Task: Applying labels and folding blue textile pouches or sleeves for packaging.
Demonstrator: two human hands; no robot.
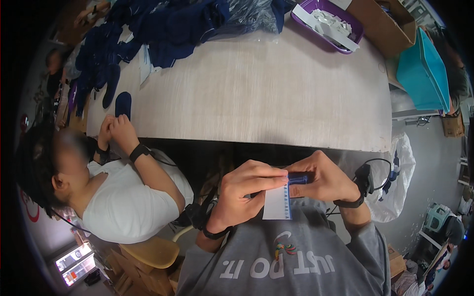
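Close to my chest, just past the table's near edge, my two hands meet. My left hand [247,190] is closed, pinching a white card [276,206] with a row of small blue triangles down one edge. My right hand [326,180] curls around a small dark blue fabric piece [298,178], which looks like a folded sock. That piece reaches across to the fingertips of my left hand and touches the card's upper end. Its far end is hidden in my right palm.
A co-worker's hands [118,130] hold a navy sock [123,104] at the table's left. Navy garments [182,32] and clear plastic [252,19] cover the back left. A purple basket [301,24] of white slips, a cardboard box [397,37] and a teal bin [419,74] stand right.
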